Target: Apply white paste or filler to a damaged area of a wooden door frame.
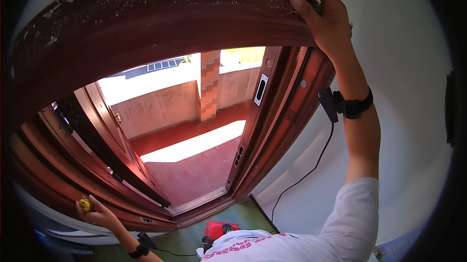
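Note:
A dark red-brown door frame (204, 28) surrounds an open doorway, its top ledge worn with peeling pale flakes. My right hand (323, 14) is raised to the upper right corner of this frame. Its thumb presses on the front face and its fingers curl over the top edge; what lies under the fingers is partly hidden. Low at the left, beside the frame's left upright, my left hand (99, 213) is closed on a small yellow tool handle (86, 205) with dark markings. Only its rounded end shows, so the exact kind of tool cannot be made out.
An open door leaf (109, 130) stands inward of the left upright. A metal strike plate (261, 89) sits on the right jamb. Beyond are a low wall (160, 104) and a brick pillar (210, 82). Cables trail from both wrist straps. A red object (219, 228) rests on the green floor.

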Motion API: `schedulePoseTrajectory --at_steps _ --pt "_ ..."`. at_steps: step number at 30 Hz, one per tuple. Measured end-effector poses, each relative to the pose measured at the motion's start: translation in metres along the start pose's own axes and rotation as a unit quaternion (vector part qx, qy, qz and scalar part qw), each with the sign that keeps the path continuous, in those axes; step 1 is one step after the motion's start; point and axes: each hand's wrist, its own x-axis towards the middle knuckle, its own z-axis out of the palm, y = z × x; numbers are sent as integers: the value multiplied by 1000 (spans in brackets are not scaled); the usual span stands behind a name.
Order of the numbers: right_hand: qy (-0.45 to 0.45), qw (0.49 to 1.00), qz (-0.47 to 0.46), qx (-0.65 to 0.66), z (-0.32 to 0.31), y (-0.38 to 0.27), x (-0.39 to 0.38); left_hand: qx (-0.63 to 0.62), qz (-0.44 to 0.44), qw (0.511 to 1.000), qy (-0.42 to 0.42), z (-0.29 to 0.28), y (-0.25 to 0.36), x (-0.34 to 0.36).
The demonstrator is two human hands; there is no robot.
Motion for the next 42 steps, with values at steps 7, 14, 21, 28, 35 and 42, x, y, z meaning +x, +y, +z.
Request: schedulePoseTrajectory --at_steps 7,14,21,28,35,42 --pt "176 945 -155 -230 32 17 9 42 22 997 54 -1 -11 -15" --pt "35 996 34 -69 8 10 2 188 60 979 43 -3 -23 -12" --pt "62 996 61 -5 4 13 1 267 63 958 78 -4 -37 -4" --pt "92 994 -20 -64 15 10 -2 216 30 976 27 -5 -80 1" --pt "139 988 -3 -61 25 9 -3 285 -12 958 15 -2 -67 7" --pt "179 975 -59 -120 21 16 3 270 -56 961 0 -2 -55 2"
